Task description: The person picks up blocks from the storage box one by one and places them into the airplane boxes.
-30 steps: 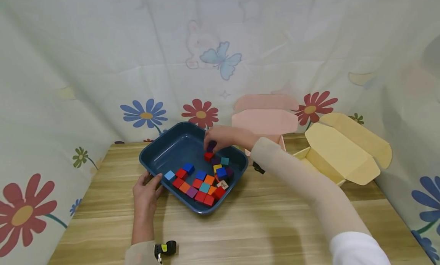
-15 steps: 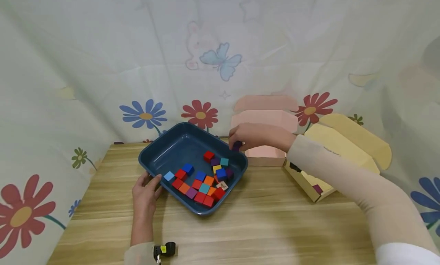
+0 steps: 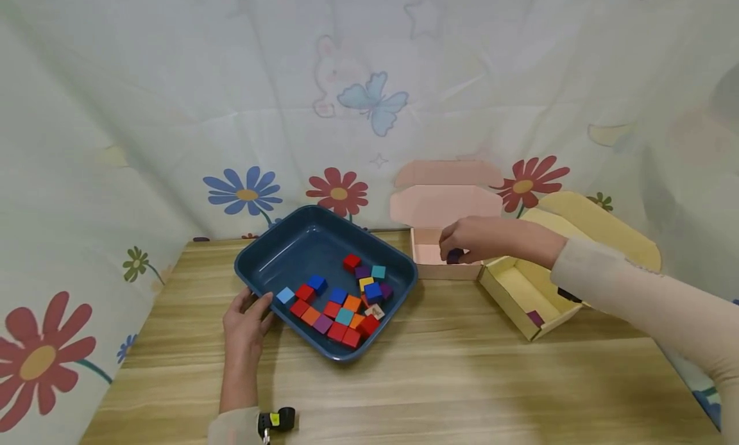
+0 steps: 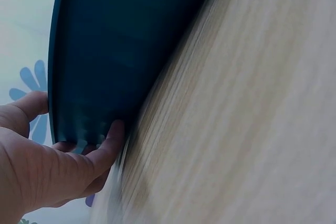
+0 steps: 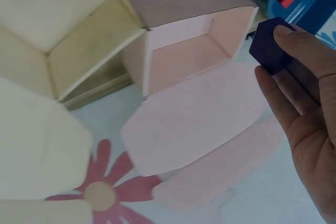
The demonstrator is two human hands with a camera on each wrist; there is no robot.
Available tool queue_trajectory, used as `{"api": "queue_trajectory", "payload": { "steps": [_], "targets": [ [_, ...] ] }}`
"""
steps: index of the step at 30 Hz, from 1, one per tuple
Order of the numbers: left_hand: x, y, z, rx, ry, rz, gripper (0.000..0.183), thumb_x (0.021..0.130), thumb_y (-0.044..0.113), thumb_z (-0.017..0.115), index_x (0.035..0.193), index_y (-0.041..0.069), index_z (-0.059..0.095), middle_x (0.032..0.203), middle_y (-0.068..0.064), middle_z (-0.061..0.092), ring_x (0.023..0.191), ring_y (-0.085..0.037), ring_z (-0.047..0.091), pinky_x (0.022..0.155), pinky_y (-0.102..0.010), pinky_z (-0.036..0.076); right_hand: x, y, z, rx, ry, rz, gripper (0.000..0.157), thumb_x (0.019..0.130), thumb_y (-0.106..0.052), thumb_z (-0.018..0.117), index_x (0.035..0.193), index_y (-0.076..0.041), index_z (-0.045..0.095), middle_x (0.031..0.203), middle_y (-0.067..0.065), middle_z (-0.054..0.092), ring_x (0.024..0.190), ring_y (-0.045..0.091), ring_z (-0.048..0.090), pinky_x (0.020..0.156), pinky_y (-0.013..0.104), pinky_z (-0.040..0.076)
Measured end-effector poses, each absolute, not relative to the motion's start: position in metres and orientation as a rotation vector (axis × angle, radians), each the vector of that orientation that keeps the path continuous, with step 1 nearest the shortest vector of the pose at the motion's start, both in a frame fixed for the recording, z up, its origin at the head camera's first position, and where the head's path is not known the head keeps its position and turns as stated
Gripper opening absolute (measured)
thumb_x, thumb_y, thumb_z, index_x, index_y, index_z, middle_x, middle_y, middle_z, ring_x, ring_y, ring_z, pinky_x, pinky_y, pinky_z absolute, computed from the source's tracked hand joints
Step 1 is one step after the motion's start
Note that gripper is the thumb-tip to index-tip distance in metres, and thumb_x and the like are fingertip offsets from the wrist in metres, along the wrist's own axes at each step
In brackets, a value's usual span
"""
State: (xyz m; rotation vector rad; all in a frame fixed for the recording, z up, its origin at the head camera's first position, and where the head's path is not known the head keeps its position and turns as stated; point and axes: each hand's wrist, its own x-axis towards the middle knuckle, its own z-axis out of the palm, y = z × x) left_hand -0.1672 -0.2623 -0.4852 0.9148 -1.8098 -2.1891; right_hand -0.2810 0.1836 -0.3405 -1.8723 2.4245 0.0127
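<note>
My right hand (image 3: 482,238) pinches a dark purple cube (image 5: 271,45) between thumb and fingers. In the head view it is over the open pink box (image 3: 447,272), overlapping its right side. At the near left corner of a dark blue tray (image 3: 331,354), my left hand (image 3: 242,323) grips the side. In the left wrist view the thumb is at the rim and the fingers lie against the outer wall (image 4: 121,45). Many small cubes lie in the tray's right and near part, among them a red cube (image 3: 351,262) and a light blue cube (image 3: 285,295).
Right of the pink box stands an open yellow box (image 3: 508,301) with a purple cube (image 3: 535,318) in it. The raised lids of both boxes lean back near the flowered cloth (image 3: 260,111). Everything stands on a wood-grain table (image 3: 450,381).
My right hand has lifted the dark purple cube out of the tray and moved right with it, over the pink box. The left hand and the tray have stayed in place.
</note>
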Motion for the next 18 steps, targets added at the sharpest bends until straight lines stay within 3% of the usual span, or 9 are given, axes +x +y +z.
{"api": "queue_trajectory", "payload": {
  "steps": [9,18],
  "targets": [
    [-0.168,-0.262,-0.487,0.904,-1.802,-2.195,0.073,0.096,0.008,0.069,0.159,0.012,0.033,0.156,-0.015,0.037,0.123,-0.023,0.055,0.101,-0.038,0.052,-0.270,0.235,-0.347,-1.695,2.404,0.072,0.018,0.084,-0.004,0.082,0.098,-0.013,0.076,0.097,0.001,0.071,0.087,0.016,0.066,0.071,0.029,0.057],
    [-0.169,-0.263,-0.486,0.907,-1.803,-2.187,0.073,0.096,0.008,0.069,0.159,0.013,0.033,0.156,-0.014,0.037,0.123,-0.023,0.055,0.100,-0.038,0.053,-0.264,0.278,-0.369,-1.522,2.338,0.077,0.020,0.083,-0.004,0.083,0.097,-0.011,0.071,0.094,-0.001,0.062,0.081,0.013,0.060,0.067,0.026,0.055]
  ]
}}
